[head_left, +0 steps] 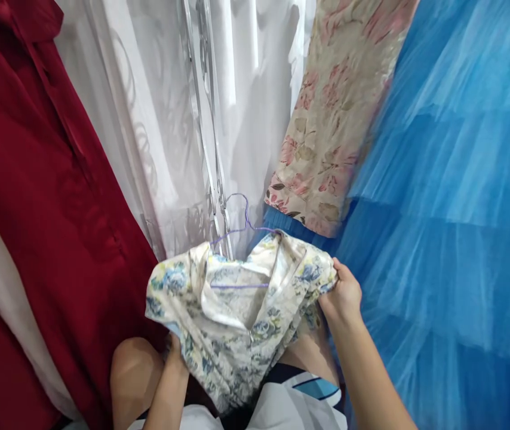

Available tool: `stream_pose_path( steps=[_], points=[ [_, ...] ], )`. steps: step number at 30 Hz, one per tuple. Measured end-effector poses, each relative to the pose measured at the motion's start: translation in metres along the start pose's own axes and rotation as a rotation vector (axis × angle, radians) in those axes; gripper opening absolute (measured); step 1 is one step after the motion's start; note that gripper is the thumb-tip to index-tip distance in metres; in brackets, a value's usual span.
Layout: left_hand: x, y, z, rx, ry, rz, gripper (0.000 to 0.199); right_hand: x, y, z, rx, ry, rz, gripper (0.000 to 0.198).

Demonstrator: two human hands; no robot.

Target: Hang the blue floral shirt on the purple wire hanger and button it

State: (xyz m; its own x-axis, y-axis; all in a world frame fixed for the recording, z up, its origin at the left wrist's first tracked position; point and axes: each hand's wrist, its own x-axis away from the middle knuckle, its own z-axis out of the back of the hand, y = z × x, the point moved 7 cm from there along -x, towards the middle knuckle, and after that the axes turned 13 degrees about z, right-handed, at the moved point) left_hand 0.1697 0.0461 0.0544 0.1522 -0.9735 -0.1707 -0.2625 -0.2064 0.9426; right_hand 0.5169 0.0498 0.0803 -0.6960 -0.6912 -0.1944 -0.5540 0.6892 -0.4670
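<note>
A collared floral blouse (232,343), white with blue and yellow flowers, lies over my lap on a thin purple wire hanger (246,218). The hanger's hook sticks up above the open neckline, and its lower bar shows inside the collar. At the garment's right sleeve, my right hand (343,292) is closed with the cloth pinched in its fingers. My left hand (175,345) sits beneath the left sleeve edge, its fingers hidden by the fabric. The garment's lower part is bunched between my legs and partly out of sight.
Long clothes hang close around me: a dark red gown (71,197) on the left, white fabric (255,113) behind, a beige pink-flowered garment (322,131), and a tiered blue tulle dress (447,197) on the right. Shiny metal strips (210,113) hang down behind the hanger.
</note>
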Motion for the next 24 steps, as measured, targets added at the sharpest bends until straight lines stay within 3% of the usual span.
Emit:
stream_pose_path(
  steps=[3,5,8,12,20,24],
  points=[
    [0.002,0.003,0.03,0.329,0.08,0.025,0.052,-0.016,0.002,-0.04,-0.07,0.019,0.042,0.007],
    [-0.002,0.014,0.033,0.487,0.089,0.046,0.05,-0.022,0.004,-0.064,-0.113,0.034,0.062,0.012],
    [-0.008,0.041,0.025,0.407,0.109,0.023,0.042,-0.027,0.002,-0.082,-0.137,0.051,0.102,0.014],
    [-0.008,0.058,0.019,0.268,0.175,0.009,0.037,-0.034,-0.004,-0.083,-0.132,0.05,0.156,0.016],
    [-0.006,0.052,0.018,0.219,0.216,0.011,0.037,-0.043,0.011,-0.074,-0.097,0.044,0.061,0.014],
    [0.004,0.051,0.012,0.126,0.171,0.005,0.038,-0.037,0.014,-0.06,-0.097,0.068,0.018,0.013]
  ],
)
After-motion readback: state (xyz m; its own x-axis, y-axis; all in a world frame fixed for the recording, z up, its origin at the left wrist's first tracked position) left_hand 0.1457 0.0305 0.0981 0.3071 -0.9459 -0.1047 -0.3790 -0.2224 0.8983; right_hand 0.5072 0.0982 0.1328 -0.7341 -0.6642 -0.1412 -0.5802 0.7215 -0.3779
